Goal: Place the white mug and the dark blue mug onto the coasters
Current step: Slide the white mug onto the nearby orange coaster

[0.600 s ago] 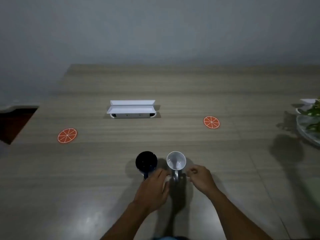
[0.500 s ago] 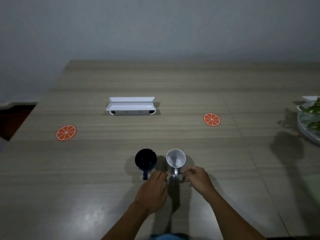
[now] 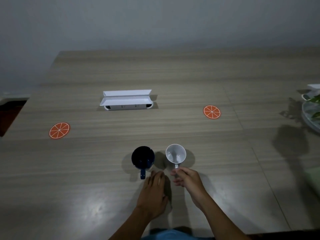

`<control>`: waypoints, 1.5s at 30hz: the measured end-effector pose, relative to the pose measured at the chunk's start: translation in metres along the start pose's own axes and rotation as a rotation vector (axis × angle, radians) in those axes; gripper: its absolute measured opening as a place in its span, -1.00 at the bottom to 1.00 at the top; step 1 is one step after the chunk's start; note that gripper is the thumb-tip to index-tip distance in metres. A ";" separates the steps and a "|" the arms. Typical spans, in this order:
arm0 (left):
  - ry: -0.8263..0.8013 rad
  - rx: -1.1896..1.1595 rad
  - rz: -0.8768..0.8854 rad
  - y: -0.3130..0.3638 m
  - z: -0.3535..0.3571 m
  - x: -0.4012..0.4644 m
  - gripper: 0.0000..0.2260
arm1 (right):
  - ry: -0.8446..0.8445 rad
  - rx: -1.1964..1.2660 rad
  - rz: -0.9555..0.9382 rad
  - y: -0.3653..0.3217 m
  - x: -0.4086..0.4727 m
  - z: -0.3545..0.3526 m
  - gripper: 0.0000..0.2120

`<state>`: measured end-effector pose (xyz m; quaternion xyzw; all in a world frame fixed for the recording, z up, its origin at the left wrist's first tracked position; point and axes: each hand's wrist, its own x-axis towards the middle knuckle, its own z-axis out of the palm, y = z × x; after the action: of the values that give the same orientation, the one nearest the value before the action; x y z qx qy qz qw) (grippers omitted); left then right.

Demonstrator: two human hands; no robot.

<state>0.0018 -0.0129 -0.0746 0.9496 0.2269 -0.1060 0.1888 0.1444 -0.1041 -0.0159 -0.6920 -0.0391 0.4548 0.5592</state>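
Observation:
The dark blue mug [image 3: 142,157] and the white mug [image 3: 175,155] stand side by side on the wooden table [image 3: 173,75], handles toward me. My right hand [image 3: 187,179] has its fingers closed on the white mug's handle. My left hand [image 3: 153,193] hovers just right of the blue mug's handle, fingers apart, touching nothing. One orange-slice coaster [image 3: 59,130] lies far left, another orange-slice coaster [image 3: 211,112] to the right of centre; both are bare.
A white cable box with an open lid [image 3: 126,100] is set into the table behind the mugs. A plant in a glass dish [image 3: 311,111] sits at the right edge. The table's left edge drops off near a dark gap [image 3: 10,111].
My right hand has moved in and closed on the white mug's handle. My left hand has drifted slightly toward the blue mug's handle. The mugs have stayed put.

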 end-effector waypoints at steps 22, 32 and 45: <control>0.019 -0.063 -0.063 0.047 -0.016 0.166 -0.01 | 0.318 0.062 -0.250 -0.085 0.103 -0.112 -0.77; 0.068 -0.016 -0.126 0.038 0.001 0.183 -0.04 | 0.392 0.092 -0.307 -0.129 0.187 -0.143 -0.73; 0.160 -0.078 -0.162 0.035 0.009 0.186 -0.17 | 0.418 0.100 -0.309 -0.123 0.240 -0.161 -0.70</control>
<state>0.1799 0.0268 -0.1253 0.9254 0.3214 -0.0359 0.1978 0.4486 -0.0420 -0.0636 -0.7283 -0.0056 0.2126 0.6514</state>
